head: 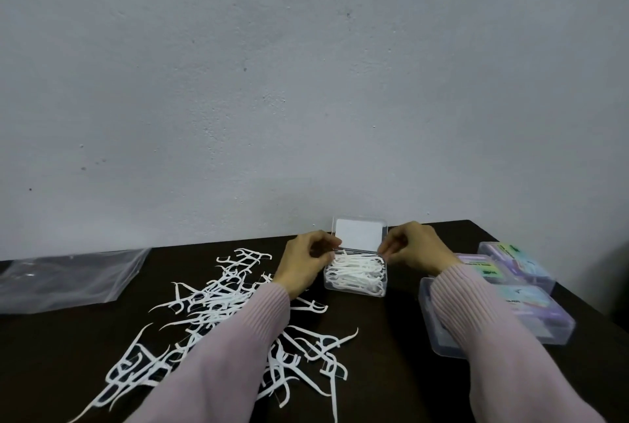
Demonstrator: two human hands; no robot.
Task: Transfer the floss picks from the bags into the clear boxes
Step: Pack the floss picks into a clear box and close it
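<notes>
- At table (391, 337) centre, near the wall (306, 65), sits an open clear box (355, 278) filled with white floss picks (354, 269); its lid (359, 232) stands upright at the 12 o'clock side, with a white label inside.
- Left hand (303, 264) is at the box's 9 o'clock edge, fingers curled, fingertips at the corner where the lid meets the box; they seem to pinch the lid edge, though I cannot tell for sure.
- Right hand (413, 247) is at the box's 3 o'clock edge, fingers curled likewise toward the lid's other corner; whether they clamp the lid or only touch it, I cannot tell.
- Both arms wear pale pink ribbed sleeves (245, 347).
- Loose picks (211, 307) lie scattered on the dark table from the box's 9 o'clock down to 7 o'clock, partly under the left sleeve; a few more lie at 6 o'clock from the box.
- An empty-looking clear bag (68, 278) lies flat well apart at 9 o'clock, by the wall.
- At 3 to 4 o'clock from the open box, closed boxes (517, 307) sit together with coloured labels on their lids, purple showing through them; the right sleeve crosses over the nearest one.
- Their contents are too blurred to tell.
</notes>
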